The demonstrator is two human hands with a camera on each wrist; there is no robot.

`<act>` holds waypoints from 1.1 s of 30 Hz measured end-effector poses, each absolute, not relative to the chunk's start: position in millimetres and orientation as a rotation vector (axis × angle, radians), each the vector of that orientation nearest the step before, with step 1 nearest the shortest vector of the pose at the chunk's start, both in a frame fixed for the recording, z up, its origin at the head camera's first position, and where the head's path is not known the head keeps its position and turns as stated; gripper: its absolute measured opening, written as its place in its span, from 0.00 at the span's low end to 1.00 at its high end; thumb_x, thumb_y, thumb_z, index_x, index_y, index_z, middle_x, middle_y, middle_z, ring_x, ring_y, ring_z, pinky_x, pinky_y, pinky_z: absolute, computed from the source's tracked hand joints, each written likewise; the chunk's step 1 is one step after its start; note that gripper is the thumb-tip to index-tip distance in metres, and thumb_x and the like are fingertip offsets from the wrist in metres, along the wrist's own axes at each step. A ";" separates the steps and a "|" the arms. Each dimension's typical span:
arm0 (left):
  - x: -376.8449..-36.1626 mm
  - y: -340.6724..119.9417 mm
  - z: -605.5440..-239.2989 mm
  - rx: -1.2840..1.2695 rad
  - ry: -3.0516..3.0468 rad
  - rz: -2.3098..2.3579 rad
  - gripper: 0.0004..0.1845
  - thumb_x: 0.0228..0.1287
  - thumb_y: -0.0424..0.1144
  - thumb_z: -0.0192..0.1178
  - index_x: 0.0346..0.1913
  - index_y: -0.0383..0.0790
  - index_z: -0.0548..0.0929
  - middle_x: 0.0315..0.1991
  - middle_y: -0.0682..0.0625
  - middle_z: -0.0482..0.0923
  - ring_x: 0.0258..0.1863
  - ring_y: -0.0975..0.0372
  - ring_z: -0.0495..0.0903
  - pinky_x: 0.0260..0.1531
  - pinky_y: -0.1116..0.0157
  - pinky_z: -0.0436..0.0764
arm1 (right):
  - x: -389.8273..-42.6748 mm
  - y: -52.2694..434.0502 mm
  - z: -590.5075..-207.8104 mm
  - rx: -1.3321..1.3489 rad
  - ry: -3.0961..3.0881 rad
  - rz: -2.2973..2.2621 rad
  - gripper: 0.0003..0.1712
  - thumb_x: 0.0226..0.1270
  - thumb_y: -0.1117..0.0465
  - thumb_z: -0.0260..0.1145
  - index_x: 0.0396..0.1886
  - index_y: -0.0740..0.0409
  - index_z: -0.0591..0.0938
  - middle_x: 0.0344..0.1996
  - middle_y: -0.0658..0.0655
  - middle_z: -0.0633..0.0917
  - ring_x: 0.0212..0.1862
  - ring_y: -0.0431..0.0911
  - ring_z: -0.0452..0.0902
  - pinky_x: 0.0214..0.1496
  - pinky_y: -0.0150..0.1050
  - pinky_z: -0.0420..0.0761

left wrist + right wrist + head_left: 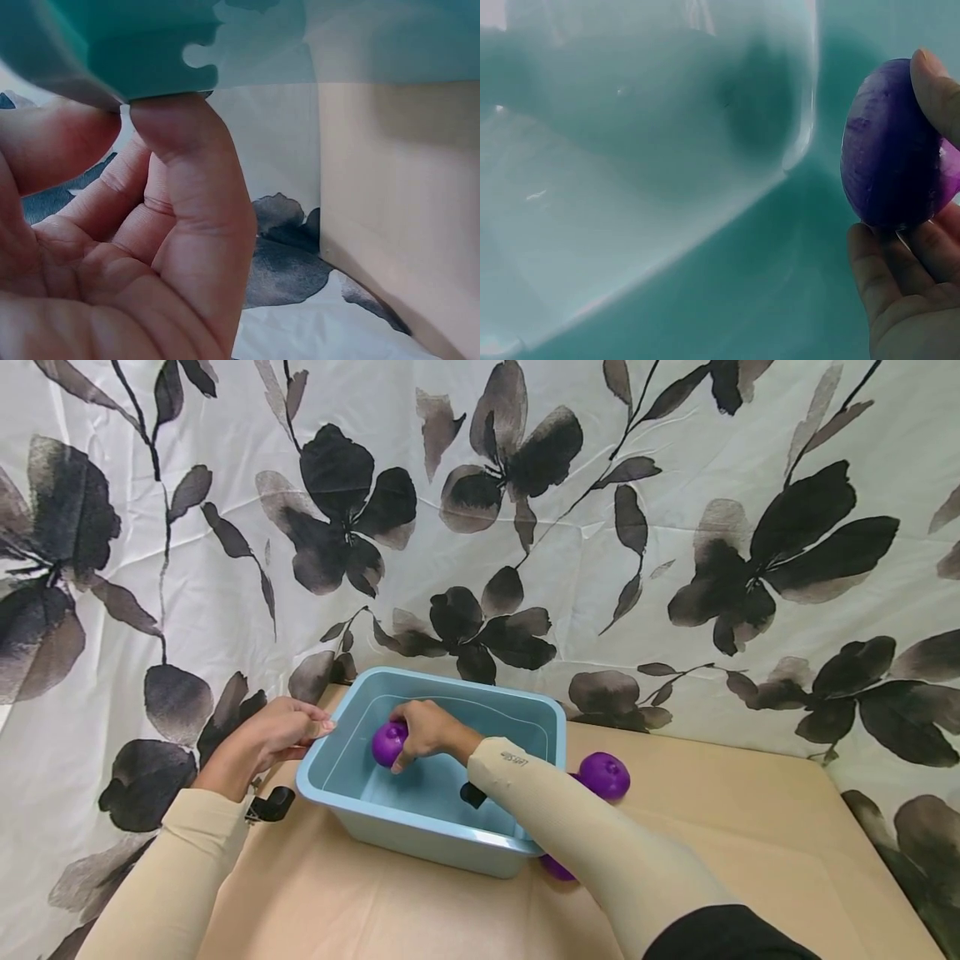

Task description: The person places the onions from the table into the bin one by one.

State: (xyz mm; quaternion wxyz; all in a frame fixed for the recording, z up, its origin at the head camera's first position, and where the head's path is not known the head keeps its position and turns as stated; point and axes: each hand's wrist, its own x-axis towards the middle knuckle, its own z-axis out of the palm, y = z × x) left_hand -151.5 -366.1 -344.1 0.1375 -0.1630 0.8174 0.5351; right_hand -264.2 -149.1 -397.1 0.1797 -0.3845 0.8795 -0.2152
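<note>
A light blue plastic bin (480, 843) stands on the tan table. My right hand (423, 731) reaches inside it and grips a purple onion-shaped toy (388, 742). The right wrist view shows that purple toy (889, 150) held between my fingers (885, 277) just above the teal bin floor (667, 225). My left hand (281, 731) holds the bin's left rim. In the left wrist view the thumb (191, 165) and a finger pinch the rim's edge (142, 67) from below.
Two more purple toys lie on the table right of the bin, one (603, 775) behind my right forearm and one (557, 867) mostly hidden under it. A floral curtain (525, 510) hangs close behind. The table edge (877, 835) runs along the right.
</note>
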 end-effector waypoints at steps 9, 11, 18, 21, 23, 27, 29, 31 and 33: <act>-150.2 -365.9 -341.4 -0.472 2.353 1.549 0.27 0.75 0.36 0.60 0.69 0.22 0.71 0.33 0.55 0.84 0.32 0.67 0.83 0.37 0.68 0.87 | -264.4 -149.0 -397.1 -1.073 2.472 -0.613 0.50 0.48 0.54 0.88 0.72 0.58 0.77 0.66 0.57 0.83 0.66 0.52 0.79 0.69 0.46 0.80; -150.1 -366.2 -341.1 -0.468 2.350 1.552 0.28 0.75 0.36 0.60 0.69 0.22 0.70 0.33 0.55 0.83 0.32 0.67 0.83 0.36 0.68 0.86 | -264.1 -149.2 -395.8 -1.071 2.474 -0.606 0.49 0.49 0.54 0.87 0.72 0.57 0.76 0.68 0.56 0.81 0.70 0.52 0.77 0.72 0.47 0.78; -151.3 -366.6 -341.7 -0.467 2.351 1.541 0.27 0.76 0.37 0.60 0.69 0.23 0.71 0.32 0.56 0.82 0.31 0.68 0.82 0.36 0.68 0.85 | -262.8 -147.3 -387.1 -1.101 2.465 -0.633 0.44 0.54 0.56 0.85 0.71 0.58 0.78 0.69 0.56 0.81 0.72 0.51 0.76 0.73 0.46 0.77; -152.3 -363.2 -340.3 -0.460 2.357 1.522 0.28 0.76 0.38 0.60 0.70 0.23 0.70 0.34 0.55 0.81 0.32 0.68 0.82 0.37 0.68 0.85 | -258.6 -139.3 -379.4 -1.103 2.447 -0.671 0.42 0.55 0.58 0.83 0.70 0.59 0.78 0.68 0.56 0.82 0.72 0.50 0.76 0.73 0.45 0.76; -152.2 -362.0 -338.9 -0.461 2.363 1.510 0.29 0.76 0.39 0.60 0.71 0.23 0.69 0.36 0.54 0.81 0.32 0.68 0.82 0.37 0.68 0.86 | -255.3 -133.3 -372.6 -1.105 2.430 -0.702 0.42 0.55 0.59 0.83 0.69 0.59 0.79 0.68 0.56 0.83 0.72 0.49 0.76 0.74 0.44 0.76; -151.1 -362.3 -337.0 -0.467 2.371 1.489 0.29 0.76 0.38 0.60 0.71 0.23 0.69 0.36 0.54 0.81 0.33 0.68 0.82 0.38 0.68 0.86 | -247.9 -120.3 -354.5 -1.109 2.390 -0.784 0.43 0.54 0.56 0.85 0.70 0.58 0.78 0.68 0.55 0.82 0.73 0.48 0.76 0.75 0.45 0.75; -150.3 -363.3 -337.1 -0.466 2.370 1.489 0.28 0.76 0.38 0.59 0.71 0.23 0.69 0.35 0.55 0.81 0.33 0.68 0.82 0.38 0.68 0.86 | -244.1 -111.9 -344.5 -1.117 2.368 -0.837 0.43 0.53 0.55 0.85 0.70 0.57 0.79 0.68 0.54 0.82 0.72 0.48 0.76 0.74 0.45 0.76; -150.1 -363.9 -337.9 -0.463 2.363 1.495 0.28 0.76 0.37 0.59 0.70 0.22 0.69 0.33 0.56 0.82 0.33 0.68 0.83 0.38 0.68 0.86 | -240.1 -101.2 -335.0 -1.118 2.333 -0.894 0.43 0.53 0.55 0.85 0.69 0.56 0.79 0.68 0.54 0.82 0.72 0.49 0.76 0.74 0.46 0.76; -150.0 -363.8 -338.3 -0.458 2.350 1.505 0.28 0.77 0.37 0.59 0.70 0.22 0.69 0.32 0.57 0.82 0.32 0.68 0.83 0.37 0.68 0.86 | -235.8 -88.0 -326.5 -1.112 2.291 -0.962 0.42 0.53 0.56 0.85 0.68 0.56 0.79 0.67 0.54 0.83 0.72 0.49 0.76 0.73 0.45 0.77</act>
